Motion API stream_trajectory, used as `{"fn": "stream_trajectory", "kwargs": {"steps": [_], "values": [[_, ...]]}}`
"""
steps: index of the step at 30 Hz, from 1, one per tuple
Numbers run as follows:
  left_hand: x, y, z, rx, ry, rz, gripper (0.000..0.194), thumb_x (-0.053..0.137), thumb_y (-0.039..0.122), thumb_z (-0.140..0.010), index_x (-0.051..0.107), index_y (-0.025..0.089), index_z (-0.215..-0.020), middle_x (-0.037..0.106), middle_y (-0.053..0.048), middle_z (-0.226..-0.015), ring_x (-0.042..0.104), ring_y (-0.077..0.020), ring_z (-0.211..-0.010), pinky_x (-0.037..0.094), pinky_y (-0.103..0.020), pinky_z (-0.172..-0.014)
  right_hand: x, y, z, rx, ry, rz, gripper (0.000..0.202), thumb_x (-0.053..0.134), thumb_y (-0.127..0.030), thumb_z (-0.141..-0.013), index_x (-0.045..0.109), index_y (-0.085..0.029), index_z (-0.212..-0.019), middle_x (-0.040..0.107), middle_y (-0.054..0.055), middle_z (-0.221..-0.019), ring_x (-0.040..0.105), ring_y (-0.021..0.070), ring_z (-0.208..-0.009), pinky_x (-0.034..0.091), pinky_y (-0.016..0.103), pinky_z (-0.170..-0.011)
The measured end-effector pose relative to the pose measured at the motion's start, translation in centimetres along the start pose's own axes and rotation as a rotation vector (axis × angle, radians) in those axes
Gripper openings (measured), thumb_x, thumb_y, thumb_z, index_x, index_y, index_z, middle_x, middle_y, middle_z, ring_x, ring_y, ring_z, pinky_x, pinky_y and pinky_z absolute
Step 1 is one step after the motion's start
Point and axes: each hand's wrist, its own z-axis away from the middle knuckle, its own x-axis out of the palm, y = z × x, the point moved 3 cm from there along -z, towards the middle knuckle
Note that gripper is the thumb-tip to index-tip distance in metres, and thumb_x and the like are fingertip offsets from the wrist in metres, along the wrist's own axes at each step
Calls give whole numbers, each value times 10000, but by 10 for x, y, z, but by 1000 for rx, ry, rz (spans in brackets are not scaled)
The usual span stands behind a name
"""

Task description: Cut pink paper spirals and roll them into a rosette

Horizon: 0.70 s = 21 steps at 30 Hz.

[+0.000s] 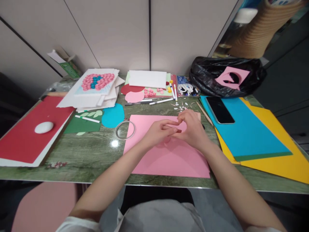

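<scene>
My left hand (161, 131) and my right hand (190, 130) meet above a sheet of pink paper (149, 161) in the middle of the table. Their fingertips come together, with thumbs and fingers bent into a pinch. Whatever lies between them is hidden or too small to name. Just below the fingers, a faint pink curl (166, 142) blends into the sheet's colour. A roll of tape (116, 131) overlaps the sheet's left edge. Beyond my right hand lie a wooden pencil (205, 113) and small white paper scraps (180, 107).
Blue paper (251, 135) bears a black phone (220, 110) at right, over yellow paper (287, 138). A black plastic bag (202, 75) stands behind. At left are red paper (26, 138), a white oval object (44, 127) and a picture with pink paper roses (106, 82). Several markers (161, 101) lie at the back.
</scene>
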Motion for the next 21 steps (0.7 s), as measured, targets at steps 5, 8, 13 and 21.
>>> {"fn": "stream_trajectory", "kwargs": {"steps": [5, 8, 13, 21], "values": [[-6, -1, -3, 118, 157, -30, 338, 637, 246, -797, 600, 166, -1123, 747, -91, -892, 705, -206, -847, 526, -265, -658, 1, 7, -4, 249, -69, -319, 318, 734, -279, -691, 461, -233, -848, 548, 8, -867, 544, 191, -816, 407, 343, -727], [-10, -3, -4, 180, 187, -80, 347, 617, 266, -809, 578, 188, -1145, 746, -77, -900, 702, -194, -806, 487, -226, -571, 3, 12, -5, 386, -113, -510, 246, 698, -284, -737, 500, -226, -872, 573, 7, -896, 565, 168, -799, 430, 332, -729], [-10, -3, -3, 200, 189, -154, 361, 597, 289, -826, 570, 191, -1173, 741, -80, -907, 690, -198, -827, 485, -250, -627, 5, 15, -4, 414, -105, -526, 199, 713, -277, -734, 559, -223, -847, 620, 3, -884, 586, 165, -793, 439, 331, -736], [-5, -2, 1, 186, 134, -23, 359, 534, 353, -871, 550, 217, -1203, 707, -80, -1042, 634, -238, -1056, 440, -408, -951, 1, 14, -4, 318, -46, -347, 168, 741, -262, -728, 653, -233, -867, 641, 9, -855, 596, 181, -811, 450, 353, -781]]}}
